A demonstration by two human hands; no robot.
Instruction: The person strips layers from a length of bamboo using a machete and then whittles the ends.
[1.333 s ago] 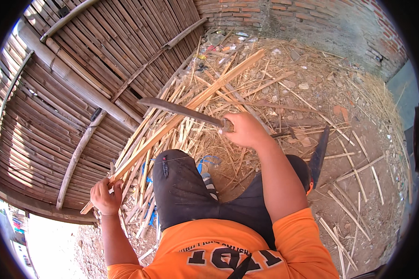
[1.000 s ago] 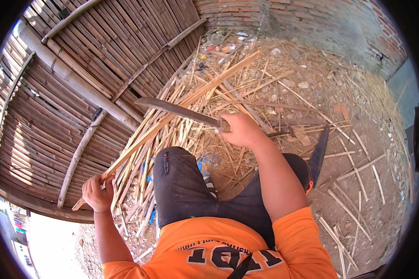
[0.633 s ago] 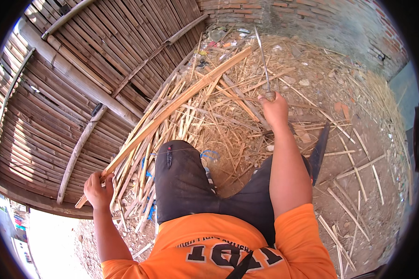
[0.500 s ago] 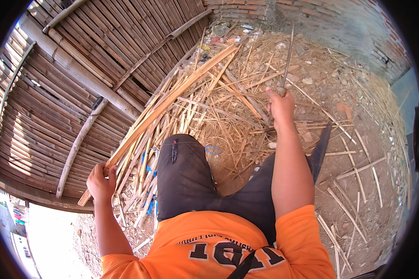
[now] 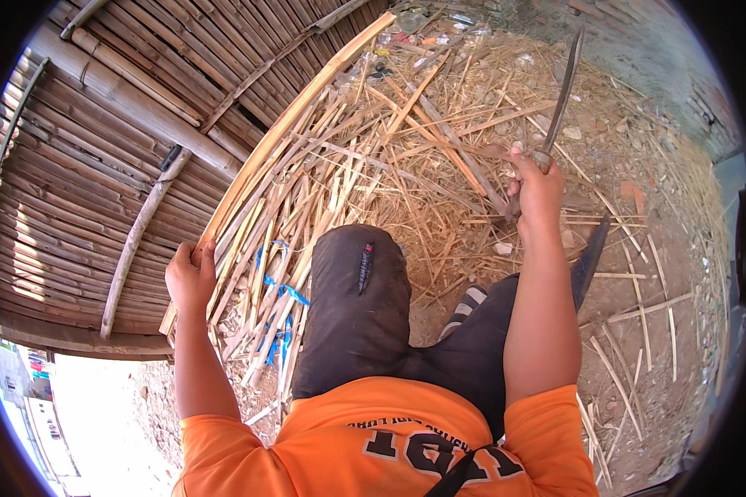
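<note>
My left hand [image 5: 190, 277] is closed round the near part of a long, pale bamboo slat [image 5: 305, 106]. The slat slants away toward the far wall, along the left of a heap of split bamboo strips [image 5: 327, 186]. On the right, my right hand [image 5: 541, 192] grips a long, narrow-bladed machete [image 5: 566, 91] by its handle, much of which the fingers hide. Its blade points up and away, apart from the slat. Below that hand, beside my right leg, is a dark pointed object [image 5: 590, 258] whose kind I cannot make out.
A bamboo-slat wall [image 5: 66, 211] curves along the left, and a brick wall [image 5: 638, 50] stands at the back. Straw and bamboo scraps [image 5: 452, 178] litter the dirt floor. Blue strips [image 5: 283, 319] lie by my left knee [image 5: 360, 265]. Loose thin sticks [image 5: 617, 377] lie to the right.
The slat's far end has swung left and farther away. My right hand and the machete appear farther right, the blade tilted more rightward. My left knee appears farther right in the picture.
</note>
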